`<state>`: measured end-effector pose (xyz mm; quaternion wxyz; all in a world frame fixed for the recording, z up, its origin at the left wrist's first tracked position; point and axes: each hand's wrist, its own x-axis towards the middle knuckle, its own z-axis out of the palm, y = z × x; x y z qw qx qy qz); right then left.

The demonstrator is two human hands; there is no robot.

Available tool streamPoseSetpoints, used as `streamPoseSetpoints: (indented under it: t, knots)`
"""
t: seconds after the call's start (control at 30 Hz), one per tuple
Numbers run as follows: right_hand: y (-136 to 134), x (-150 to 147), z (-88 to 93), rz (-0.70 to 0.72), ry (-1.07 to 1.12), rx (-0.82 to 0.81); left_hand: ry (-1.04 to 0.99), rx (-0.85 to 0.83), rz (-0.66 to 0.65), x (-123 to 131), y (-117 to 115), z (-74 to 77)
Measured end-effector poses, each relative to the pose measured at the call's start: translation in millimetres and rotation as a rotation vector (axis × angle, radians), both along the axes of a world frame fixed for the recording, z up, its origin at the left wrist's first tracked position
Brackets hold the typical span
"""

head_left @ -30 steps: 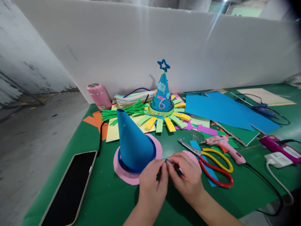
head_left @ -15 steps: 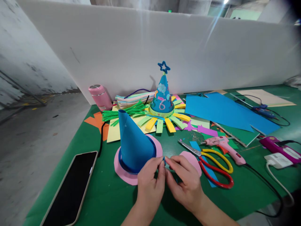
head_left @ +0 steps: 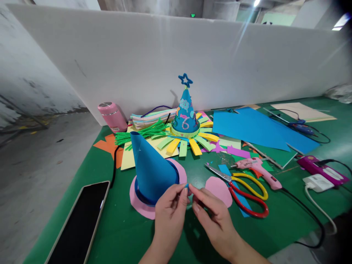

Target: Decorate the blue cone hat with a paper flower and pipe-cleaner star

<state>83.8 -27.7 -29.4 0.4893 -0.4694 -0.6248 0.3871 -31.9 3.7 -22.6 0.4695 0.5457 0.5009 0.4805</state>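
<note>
My left hand (head_left: 171,208) is closed, its thumb and forefinger pinching a small blue piece of paper (head_left: 186,186). Closed from the other side, my right hand (head_left: 213,209) has its forefinger tip at the same piece, while its thumb sits lower; the fingers hide most of the paper. Just behind my left hand, a blue paper cone hat (head_left: 152,172) stands on a pink paper brim (head_left: 144,209), its tip leaning left. A pink paper disc (head_left: 219,190) lies beyond my right hand. Scissors (head_left: 242,190) with red and yellow handles lie right of it, over a blue paper strip (head_left: 244,209).
A decorated blue party hat (head_left: 184,113) with a star stands behind. Green pipe cleaners (head_left: 143,132) and a pink bottle (head_left: 112,117) are at back left. A phone (head_left: 78,223) lies front left. The corded pink glue gun (head_left: 258,169) and blue sheets (head_left: 247,126) are rightward.
My right thumb has moved down and away from the blue piece, while the forefinger stays at it. The whole view has shifted slightly, so the table things appear further left.
</note>
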Motion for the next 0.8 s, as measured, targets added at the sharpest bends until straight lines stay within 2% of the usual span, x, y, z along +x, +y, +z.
streamPoseSetpoints:
  t: [0.1, 0.17, 0.23, 0.3, 0.4, 0.5, 0.67, 0.8]
  knots:
    - [0.4, 18.7, -1.3, -0.050, -0.108, -0.005, -0.040, -0.101, -0.030, 1.8, 1.1, -2.0]
    - [-0.8, 45.0, -5.6, -0.197, -0.233, 0.012, -0.091, -0.173, -0.040, 4.0, 1.6, -4.8]
    - [-4.2, 79.6, -11.9, -0.389, -0.436, 0.003, -0.157, -0.226, -0.055, 6.5, 1.7, -7.9]
    - [-9.1, 114.9, -18.4, -0.430, -0.701, -0.011, -0.223, -0.263, -0.074, 8.8, 1.4, -10.5]
    - [-13.2, 151.7, -25.7, -0.365, -1.001, -0.035, -0.285, -0.300, -0.097, 10.8, 0.9, -12.2]
    - [-7.6, 162.9, -28.4, -0.261, -1.157, -0.107, -0.302, -0.302, -0.121, 10.8, 0.8, -12.6]
    - [8.7, 161.5, -29.0, -0.218, -1.236, -0.145, -0.326, -0.315, -0.129, 8.9, 2.0, -14.1]
    - [5.8, 166.8, -29.9, -0.265, -1.232, -0.127, -0.343, -0.331, -0.129, 8.5, 2.4, -15.0]
